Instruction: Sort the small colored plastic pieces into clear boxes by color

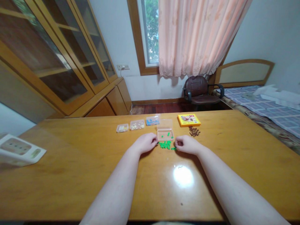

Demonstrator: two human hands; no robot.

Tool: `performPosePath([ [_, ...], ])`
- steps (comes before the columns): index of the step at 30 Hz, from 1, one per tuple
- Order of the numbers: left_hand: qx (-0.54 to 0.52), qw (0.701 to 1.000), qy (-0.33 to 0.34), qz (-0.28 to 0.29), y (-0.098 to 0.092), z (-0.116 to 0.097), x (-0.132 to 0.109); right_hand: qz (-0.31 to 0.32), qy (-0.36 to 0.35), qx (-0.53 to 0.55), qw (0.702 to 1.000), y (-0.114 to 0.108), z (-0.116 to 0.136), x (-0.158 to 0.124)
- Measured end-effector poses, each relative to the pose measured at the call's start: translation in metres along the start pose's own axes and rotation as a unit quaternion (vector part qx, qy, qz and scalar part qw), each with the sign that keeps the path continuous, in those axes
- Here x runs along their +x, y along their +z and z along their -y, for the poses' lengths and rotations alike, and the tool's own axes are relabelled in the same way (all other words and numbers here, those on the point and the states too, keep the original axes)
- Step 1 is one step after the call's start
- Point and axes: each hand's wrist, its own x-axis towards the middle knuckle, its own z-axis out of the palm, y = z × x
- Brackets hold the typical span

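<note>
Bare forearms point(117, 184), two, ours, reaching in over a glossy wooden table point(152, 193). Left hand point(145, 143): palm down, fingertips drawn close together at the left edge of the green pile; whether they grip a piece, we cannot tell. Right hand point(187, 144): fingers curled in toward the thumb, just beside a few stray green pieces point(173, 149); here too we cannot tell whether anything is held. Main lot, small green pieces point(165, 144): heaped loose on the tabletop between our hands, a few more lying inside the clear plastic box point(165, 140) directly beyond, its hinged lid point(164, 124) standing up.

Also listed, beyond our left hand, in a row: a small clear case point(122, 128) with white and yellow contents; a clear case of cream-coloured pieces point(137, 125); a clear case of blue pieces point(152, 121). Beyond our right hand: loose brown pieces point(194, 132), near a flat yellow box point(188, 120) with a printed cover. At far left we note a white carton point(21, 150); past the table, a brown swivel armchair point(197, 87) below a pink curtain point(199, 37)
</note>
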Motion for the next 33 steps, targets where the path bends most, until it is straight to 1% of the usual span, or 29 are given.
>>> performPosePath([
  [3, -0.011, 0.996, -0.015, -0.084, -0.0004, -0.0034, 0.0029, -0.008, 0.012, -0.006, 1.000, -0.0017, 0.0010, 0.0006],
  [5, -0.021, 0.994, -0.027, -0.108, 0.0010, -0.0048, 0.0045, -0.031, 0.026, -0.022, 0.999, -0.0041, 0.0017, 0.0015],
  [7, -0.025, 0.995, -0.022, -0.099, 0.0031, -0.0056, 0.0053, -0.064, 0.044, -0.038, 0.996, -0.0069, 0.0019, 0.0025],
  [9, -0.017, 0.997, -0.001, -0.071, 0.0049, -0.0056, 0.0050, -0.096, 0.059, -0.041, 0.993, -0.0091, 0.0017, 0.0032],
  [11, -0.005, 0.999, 0.024, -0.040, 0.0060, -0.0047, 0.0043, -0.111, 0.065, -0.033, 0.991, -0.0097, 0.0009, 0.0032],
  [13, -0.001, 0.999, 0.035, -0.013, 0.0061, -0.0033, 0.0034, -0.095, 0.053, -0.020, 0.994, -0.0086, -0.0001, 0.0027],
  [15, 0.002, 1.000, 0.030, 0.006, 0.0056, -0.0019, 0.0026, -0.051, 0.032, 0.001, 0.998, -0.0061, -0.0011, 0.0019],
  [17, 0.004, 1.000, 0.023, 0.018, 0.0049, -0.0013, 0.0020, -0.013, 0.020, 0.018, 1.000, -0.0034, -0.0020, 0.0011],
  [19, 0.006, 1.000, 0.021, 0.023, 0.0046, -0.0015, 0.0016, 0.004, 0.020, 0.025, 0.999, -0.0016, -0.0027, 0.0004],
  [24, 0.010, 0.999, 0.022, 0.021, 0.0060, -0.0031, 0.0019, 0.023, 0.020, 0.027, 0.999, -0.0007, -0.0034, 0.0000],
  [29, 0.019, 0.999, 0.031, 0.017, 0.0078, -0.0023, 0.0029, 0.023, 0.017, 0.021, 0.999, -0.0006, -0.0022, 0.0016],
  [33, 0.019, 0.999, 0.032, 0.016, 0.0075, -0.0024, 0.0030, 0.011, 0.018, 0.007, 1.000, -0.0016, 0.0000, 0.0017],
])
